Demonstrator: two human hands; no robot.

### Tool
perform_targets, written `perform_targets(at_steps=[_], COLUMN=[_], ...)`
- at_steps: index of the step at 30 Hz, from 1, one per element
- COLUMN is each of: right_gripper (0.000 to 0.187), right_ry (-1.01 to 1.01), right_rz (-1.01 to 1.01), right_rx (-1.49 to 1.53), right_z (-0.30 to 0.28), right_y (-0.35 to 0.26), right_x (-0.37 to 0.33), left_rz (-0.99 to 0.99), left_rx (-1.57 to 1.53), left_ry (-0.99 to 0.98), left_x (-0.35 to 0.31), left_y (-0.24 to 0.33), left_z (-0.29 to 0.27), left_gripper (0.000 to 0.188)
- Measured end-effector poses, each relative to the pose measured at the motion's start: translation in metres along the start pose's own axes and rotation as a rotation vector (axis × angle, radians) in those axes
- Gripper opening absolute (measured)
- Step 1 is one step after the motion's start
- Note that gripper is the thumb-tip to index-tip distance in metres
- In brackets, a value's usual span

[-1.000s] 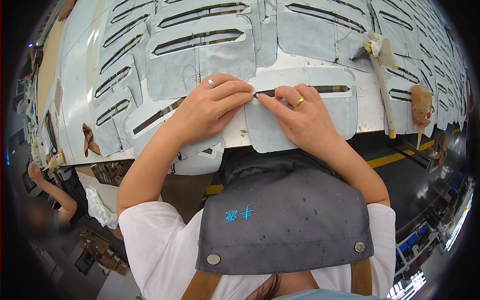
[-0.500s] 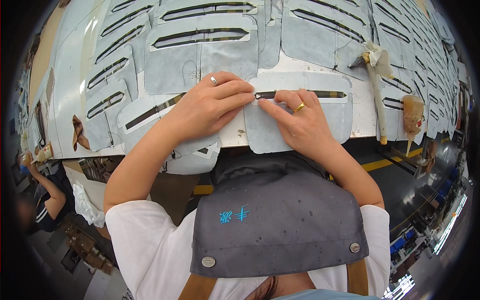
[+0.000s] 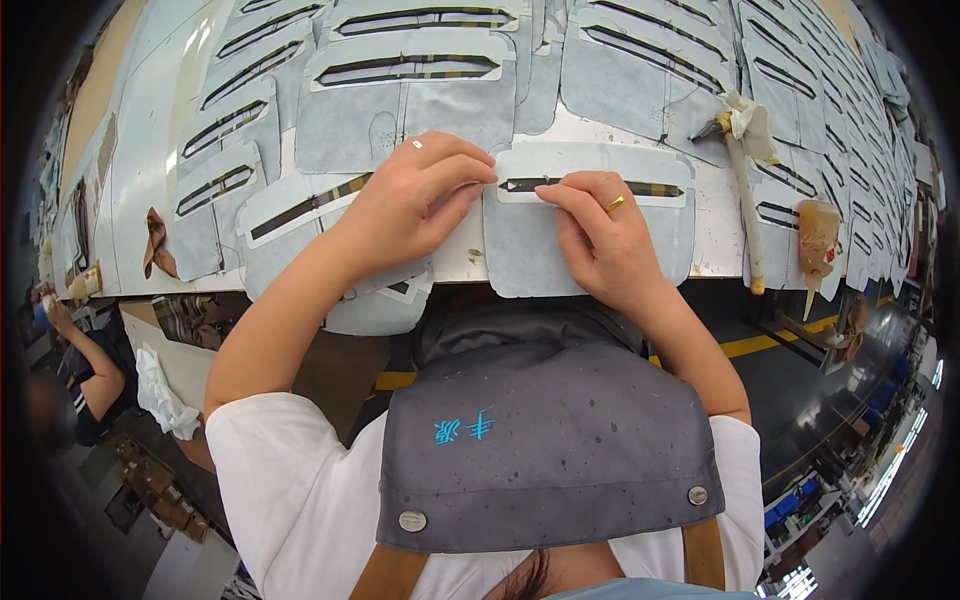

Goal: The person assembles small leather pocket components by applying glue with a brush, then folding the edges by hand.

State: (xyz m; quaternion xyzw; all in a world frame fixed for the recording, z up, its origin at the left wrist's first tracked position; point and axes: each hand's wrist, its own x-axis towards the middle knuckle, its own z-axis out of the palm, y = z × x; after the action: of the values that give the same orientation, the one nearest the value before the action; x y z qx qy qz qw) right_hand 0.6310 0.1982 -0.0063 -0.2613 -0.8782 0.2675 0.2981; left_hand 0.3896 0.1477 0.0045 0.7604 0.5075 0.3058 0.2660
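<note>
Nearest, below the hands, a dark apron [image 3: 550, 470]. The right hand [image 3: 608, 240], fingertips bunched over a slot [image 3: 655, 189] in the grey panel [image 3: 590, 270] beneath, has shifted inward, leaving the slot's left end uncovered. Left hand [image 3: 415, 195] beside the panel's left edge; whether either pinches anything cannot be told. Beyond the grip: similar panels [image 3: 450, 115].
</note>
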Motion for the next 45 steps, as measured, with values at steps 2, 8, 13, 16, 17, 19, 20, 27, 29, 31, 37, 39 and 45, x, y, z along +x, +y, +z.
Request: perform_targets(at_steps=[2,8,13,16,17,19,20,27,29,31,37,39,45], right_gripper=[0.03,0.024,0.022,0.021,0.021,0.017,0.017,0.013,0.013,0.011,0.022,0.028,0.029], right_ry=[0.014,0.066,-0.269,-0.365,-0.366,-0.33,-0.329,-0.323,-0.105,0.09,0.106,0.115,0.158], right_rz=[0.005,0.036,0.328,0.366,0.362,0.357,0.354,0.233,0.031,-0.079,0.379,0.278,0.278], right_rx=[0.01,-0.407,-0.154,0.047,0.048,0.257,0.257,0.142,-0.197,-0.372,-0.167,-0.23,-0.237], right_z=[-0.004,-0.04,-0.06,-0.065,-0.066,-0.074,-0.085,-0.079,-0.066,-0.07,-0.082,-0.075,-0.067], right_y=[0.003,0.033,0.04,0.049,0.048,0.041,0.035,0.022,0.047,0.049,0.031,0.038,0.044], right_x=[0.002,0.023,0.039,0.04,0.04,0.044,0.05,0.08,0.068,0.056,-0.027,-0.042,-0.045], left_rz=[0.083,0.19,0.111,0.169,0.197,0.227,0.25,0.045,0.086,0.081,-0.102,-0.095,0.001], left_rx=[0.089,0.115,0.32,0.324,0.324,0.328,0.336,0.36,0.407,0.361,0.176,0.137,-0.015], left_ry=[0.008,0.059,-0.025,0.055,0.08,0.106,0.115,-0.047,0.136,0.093,-0.107,-0.186,-0.039], left_x=[0.002,0.019,0.032,0.032,0.032,0.032,0.031,0.035,0.039,0.043,0.065,0.077,0.096], left_y=[0.013,0.06,0.064,0.063,0.063,0.062,0.062,0.069,0.068,0.064,0.067,0.064,0.048], left_z=[0.009,0.078,0.108,0.112,0.113,0.113,0.113,0.112,0.114,0.11,0.082,0.074,0.103], left_gripper=[0.027,0.034,0.037,0.035,0.034,0.032,0.033,0.037,0.034,0.034,0.042,0.04,0.02])
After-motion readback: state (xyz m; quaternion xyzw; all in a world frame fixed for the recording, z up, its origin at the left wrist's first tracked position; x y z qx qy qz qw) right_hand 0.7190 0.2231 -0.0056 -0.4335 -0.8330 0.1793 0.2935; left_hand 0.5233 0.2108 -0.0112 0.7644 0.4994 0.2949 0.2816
